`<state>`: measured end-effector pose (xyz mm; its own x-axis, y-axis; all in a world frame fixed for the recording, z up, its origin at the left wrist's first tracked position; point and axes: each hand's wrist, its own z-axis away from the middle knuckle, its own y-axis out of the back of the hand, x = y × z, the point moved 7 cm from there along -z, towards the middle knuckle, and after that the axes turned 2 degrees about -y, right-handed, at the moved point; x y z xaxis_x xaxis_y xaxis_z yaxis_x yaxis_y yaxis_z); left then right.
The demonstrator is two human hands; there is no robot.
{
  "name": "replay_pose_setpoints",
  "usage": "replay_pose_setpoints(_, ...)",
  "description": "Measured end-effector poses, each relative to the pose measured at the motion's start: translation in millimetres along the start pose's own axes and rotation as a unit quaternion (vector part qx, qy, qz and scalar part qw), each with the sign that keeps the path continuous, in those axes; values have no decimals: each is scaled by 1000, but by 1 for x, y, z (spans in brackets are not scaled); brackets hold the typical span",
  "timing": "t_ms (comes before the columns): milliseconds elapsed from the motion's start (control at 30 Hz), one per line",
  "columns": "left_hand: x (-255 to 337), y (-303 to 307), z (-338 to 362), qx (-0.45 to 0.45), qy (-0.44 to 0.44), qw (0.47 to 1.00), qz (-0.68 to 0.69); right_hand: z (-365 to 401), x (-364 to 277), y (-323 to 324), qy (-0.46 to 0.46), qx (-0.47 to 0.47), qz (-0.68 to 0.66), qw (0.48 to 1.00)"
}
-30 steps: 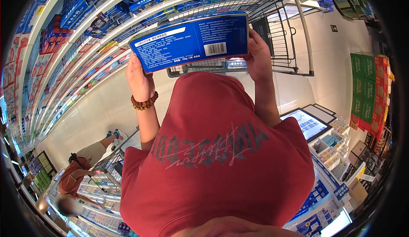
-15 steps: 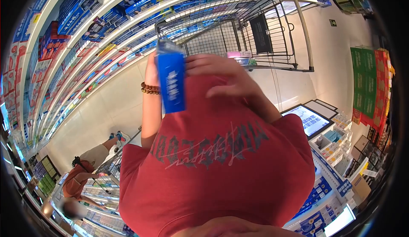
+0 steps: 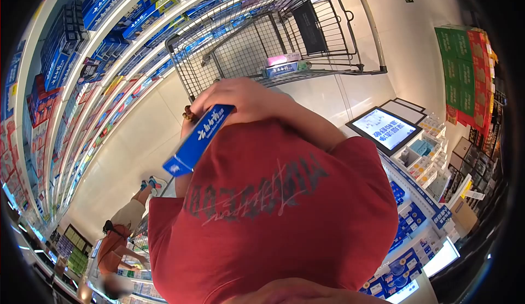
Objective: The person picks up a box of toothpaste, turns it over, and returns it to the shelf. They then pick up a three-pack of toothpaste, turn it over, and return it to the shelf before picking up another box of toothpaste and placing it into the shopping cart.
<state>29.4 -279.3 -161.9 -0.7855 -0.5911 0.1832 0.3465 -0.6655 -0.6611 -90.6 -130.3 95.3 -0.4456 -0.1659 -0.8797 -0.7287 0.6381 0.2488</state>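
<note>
Slanting down, a long glossy blue carton [image 3: 198,140] fills the right hand [image 3: 249,99].

The right hand [image 3: 249,99] lies knuckles-up across the upper end of the long blue cardboard box [image 3: 198,139], its fingers curled down over the edge in a closed grip. Its bare forearm runs away from the box to the right and into a red short sleeve. Just left of the box's upper end the left wrist [image 3: 186,119] shows, ringed by a brown bead bracelet [image 3: 188,113]. The left hand is hidden behind the box, its grip unreadable.
</note>
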Motion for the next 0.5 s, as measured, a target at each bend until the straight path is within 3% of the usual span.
replay_pose_setpoints(67, 12, 10, -38, 27, -29, 996, -84, 13, 39, 18, -125, -10, 42, 991)
replay_pose_setpoints(133, 31, 32, -87, 119, -110, 931, -327, 26, 93, 53, -236, 13, 74, 969)
replay_pose_setpoints(167, 45, 45, -110, 221, -147, 776, -573, 37, 124, 73, -290, 42, 81, 953)
replay_pose_setpoints(233, 37, 7, -102, 224, -276, 572, -740, 61, 191, 112, -394, 47, 107, 912)
replay_pose_setpoints(333, -7, 11, -121, 192, -207, 536, -796, 103, 292, 153, -380, 36, 253, 889)
replay_pose_setpoints(367, -26, 26, -130, 210, -140, 516, -819, 116, 322, 161, -384, 9, 276, 881)
replay_pose_setpoints(433, -29, 0, -121, 238, -147, 471, -836, 146, 378, 161, -396, -40, 309, 864)
replay_pose_setpoints(500, -30, 2, -121, 248, -147, 484, -826, 176, 430, 152, -409, -81, 330, 847)
